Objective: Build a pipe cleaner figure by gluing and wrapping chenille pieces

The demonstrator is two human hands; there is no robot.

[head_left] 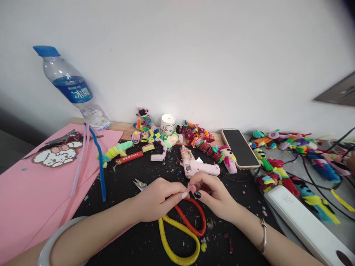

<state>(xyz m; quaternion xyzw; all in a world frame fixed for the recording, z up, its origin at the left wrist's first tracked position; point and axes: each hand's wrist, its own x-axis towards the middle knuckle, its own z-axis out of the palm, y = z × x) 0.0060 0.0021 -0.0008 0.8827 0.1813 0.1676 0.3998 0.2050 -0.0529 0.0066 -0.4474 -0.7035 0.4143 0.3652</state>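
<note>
My left hand (156,201) and my right hand (217,195) meet above the black mat (127,245). Between their fingertips is a short, bent piece of pink pipe cleaner (191,189), pinched from both sides. Below lies a pair of scissors (180,260) with one yellow and one red handle loop; its blades stick out beyond my left hand, which hides their middle. Just past my fingers rests a pale pink glue gun (203,169), its nozzle end crusted brown.
Pipe-cleaner figures (205,146) line the back, near a white cup (168,123) and a phone (240,148). At left, a blue pipe cleaner (102,170) lies by pink sheets (16,207) and a water bottle (72,88). A white device (305,221) and black cables sit right.
</note>
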